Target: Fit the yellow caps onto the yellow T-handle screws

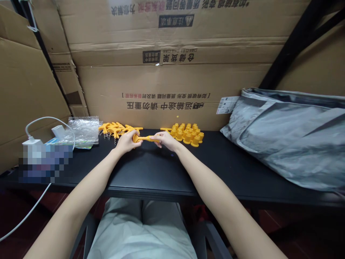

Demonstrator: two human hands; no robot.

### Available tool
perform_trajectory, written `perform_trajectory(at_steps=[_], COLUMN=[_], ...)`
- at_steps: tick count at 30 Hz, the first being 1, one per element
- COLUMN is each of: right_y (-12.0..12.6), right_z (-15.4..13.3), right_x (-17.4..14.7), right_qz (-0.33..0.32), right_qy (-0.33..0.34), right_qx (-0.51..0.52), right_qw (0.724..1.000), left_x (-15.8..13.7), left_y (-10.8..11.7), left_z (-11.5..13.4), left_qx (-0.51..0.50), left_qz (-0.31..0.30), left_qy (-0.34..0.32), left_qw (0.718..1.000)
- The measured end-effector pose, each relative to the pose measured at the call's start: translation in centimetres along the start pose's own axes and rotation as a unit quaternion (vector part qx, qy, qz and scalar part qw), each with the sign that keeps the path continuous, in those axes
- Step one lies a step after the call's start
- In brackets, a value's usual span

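Note:
Both my hands meet over the back of the black table, holding a yellow plastic corkscrew (145, 138) level between them. My left hand (127, 141) is closed on its wider, rounded left end. Fingers and thumb of my right hand (165, 139) pinch the thicker right end. A thin yellow shaft shows between the two grips; my fingers hide how the parts join. Behind my left hand lies a pile of yellow corkscrew handles (114, 128) with metal spirals. Just beyond my right hand, several yellow bell-shaped sleeves (186, 133) stand grouped, beside one yellow T-shaped piece (165, 129).
Cardboard (172, 79) walls the table's (151, 169) back edge. On the right sits a large grey bag (285, 136). To the left are clear plastic packaging (84, 129), a white charger (32, 147) with its cable, and a blurred-out item (45, 163).

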State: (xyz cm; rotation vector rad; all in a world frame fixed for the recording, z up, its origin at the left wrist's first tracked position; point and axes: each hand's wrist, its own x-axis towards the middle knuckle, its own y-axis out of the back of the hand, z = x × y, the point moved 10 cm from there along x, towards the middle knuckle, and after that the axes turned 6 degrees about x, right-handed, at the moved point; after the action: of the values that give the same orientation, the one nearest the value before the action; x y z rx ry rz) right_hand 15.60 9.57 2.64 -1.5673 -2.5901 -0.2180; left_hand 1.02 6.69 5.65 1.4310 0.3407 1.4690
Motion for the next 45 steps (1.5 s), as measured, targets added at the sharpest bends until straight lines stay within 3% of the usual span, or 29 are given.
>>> perform_trajectory(at_steps=[3, 11, 23, 34, 45], right_y=[-0.2, -0.2, 0.8, 0.7, 0.3], right_z=[0.7, 2.5, 0.7, 0.8, 2.0], right_x=[-0.1, 0.0, 0.6, 0.6, 0.7], right_qz=[-0.002, -0.014, 0.001, 0.031, 0.019], right_qy=[-0.040, -0.088, 0.038, 0.023, -0.012], right_qx=[0.052, 0.055, -0.018, 0.003, 0.042], right_qw=[0.998, 0.995, 0.999, 0.999, 0.999], left_x=[0.0, 0.1, 0.1, -0.1, 0.0], left_y=[0.4, -0.2, -0.6, 0.0, -0.1], left_z=[0.4, 0.1, -0.4, -0.2, -0.4], left_qx=[0.007, 0.029, 0.024, 0.025, 0.038], left_qz=[0.025, -0.004, -0.019, 0.012, 0.022], left_qy=[-0.019, -0.016, 0.013, -0.001, -0.015], left_qw=[0.999, 0.999, 0.999, 1.000, 0.999])
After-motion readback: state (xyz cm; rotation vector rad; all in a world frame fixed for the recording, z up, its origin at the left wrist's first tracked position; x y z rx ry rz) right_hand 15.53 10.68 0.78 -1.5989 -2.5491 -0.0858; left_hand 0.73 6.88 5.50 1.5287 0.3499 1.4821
